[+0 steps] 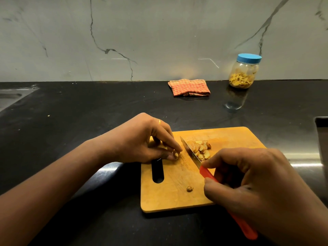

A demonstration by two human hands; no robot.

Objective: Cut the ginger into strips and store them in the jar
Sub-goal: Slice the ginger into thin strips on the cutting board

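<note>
A wooden cutting board [230, 137] lies on the black counter. My left hand [142, 139] pinches a small end piece of ginger [176, 154] at the board's left side. My right hand [252, 183] grips the red handle of a knife [206, 173]; its blade lies on the board beside a pile of ginger slices [200, 149]. A lone ginger scrap [189, 188] sits nearer the front edge. A clear jar [244, 73] with a blue lid on stands at the back right, with cut ginger inside.
A folded red-checked cloth [189, 87] lies at the back by the marble wall. A steel sink edge [10, 96] shows at far left. A steel surface [310, 157] borders the counter at right.
</note>
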